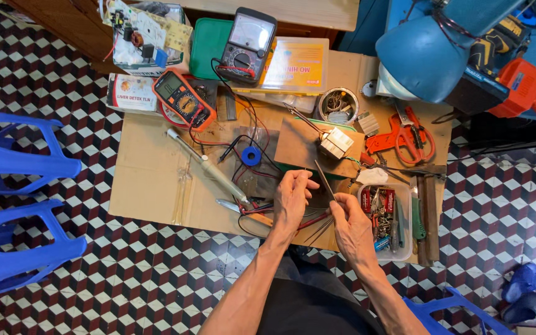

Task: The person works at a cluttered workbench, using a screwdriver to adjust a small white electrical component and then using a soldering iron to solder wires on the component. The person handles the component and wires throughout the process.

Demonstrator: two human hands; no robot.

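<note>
Tweezers (pixel 324 179), thin and dark, sat pinched in my right hand (pixel 350 226) over the cardboard-covered table (pixel 150 180); my left hand (pixel 293 197) curled loosely beside them, fingers narrow. Checkered tile floor (pixel 125 273) and blue plastic stools (pixel 13 155) surrounded it.

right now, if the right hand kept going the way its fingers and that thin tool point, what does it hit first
The right hand holds thin tweezers aimed up and slightly left. Going straight on, it would probably first meet the brown board where the small transformer sits to the right, though height above the board is unclear.
</note>
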